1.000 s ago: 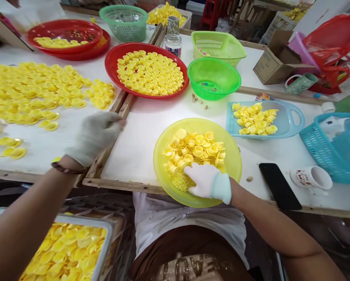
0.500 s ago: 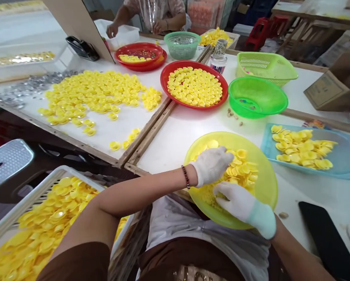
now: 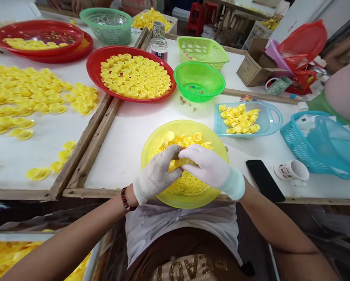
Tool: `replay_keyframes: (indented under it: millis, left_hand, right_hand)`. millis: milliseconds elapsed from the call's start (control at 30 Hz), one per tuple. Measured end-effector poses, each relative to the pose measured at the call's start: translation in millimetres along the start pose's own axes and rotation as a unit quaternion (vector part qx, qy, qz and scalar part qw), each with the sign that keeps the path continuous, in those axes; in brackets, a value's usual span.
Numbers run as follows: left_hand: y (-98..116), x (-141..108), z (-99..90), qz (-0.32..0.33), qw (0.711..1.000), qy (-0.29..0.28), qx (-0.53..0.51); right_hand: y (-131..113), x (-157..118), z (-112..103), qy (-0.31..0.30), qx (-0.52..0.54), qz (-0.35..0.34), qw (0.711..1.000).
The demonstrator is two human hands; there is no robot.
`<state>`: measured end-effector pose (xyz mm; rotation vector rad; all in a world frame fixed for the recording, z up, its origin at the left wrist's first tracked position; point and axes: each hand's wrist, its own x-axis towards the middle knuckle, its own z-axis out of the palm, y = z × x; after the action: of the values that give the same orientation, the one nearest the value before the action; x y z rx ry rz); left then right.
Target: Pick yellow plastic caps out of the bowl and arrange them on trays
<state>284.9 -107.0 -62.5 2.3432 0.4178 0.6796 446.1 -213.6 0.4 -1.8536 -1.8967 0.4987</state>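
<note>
My left hand [image 3: 160, 168] and my right hand [image 3: 207, 167], both in white gloves, meet above a yellow basin [image 3: 150, 146]. The fingers of each are closed, fingertips bare and close together. Whatever is between them is too small and too covered to make out. Below and behind them lie shallow yellow plastic cups [image 3: 197, 137] in the basin's far part. Small yellow bits [image 3: 189, 185] fill its near part.
A red tray [image 3: 170, 93] holds yellow cups in rings. Beside it stand a green bowl [image 3: 200, 84] and a blue tray [image 3: 270, 117] with more cups. To the right lie a black phone [image 3: 264, 179] and a mug [image 3: 292, 171]. A wooden edge [image 3: 90, 156] runs on the left.
My view has swung to the right. My hands were apart in the basin, the left among the cups and the right near the small bits; now they are together above it.
</note>
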Motion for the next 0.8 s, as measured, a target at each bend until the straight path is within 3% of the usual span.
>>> replay_keyframes:
  millis: [233,400,500,600,667,800]
  left_hand:
    - [-4,-7,-0.5,0.063,0.997,0.046,0.006]
    - [-5,-8,-6.6,0.115,0.991,0.032,0.058]
    - [-4,-9,-7.6,0.114,0.989,0.034,0.088]
    - [-2,-9,-4.1,0.091,0.989,0.029,0.113]
    - [-1,-10,-0.6,0.084,0.989,0.027,0.119]
    - [0,-11,2.5,0.086,0.99,0.046,0.102]
  right_hand:
    - [13,-16,-6,0.026,0.029,-0.001,0.999]
    - [31,-30,3,-0.086,-0.003,0.002,0.996]
    - [26,-26,13,-0.062,-0.016,0.043,0.997]
    - [13,-14,23,0.013,0.058,0.128,0.99]
    - [9,-5,28,0.032,0.114,0.163,0.98]
    - [19,-1,29,-0.022,0.267,0.156,0.951]
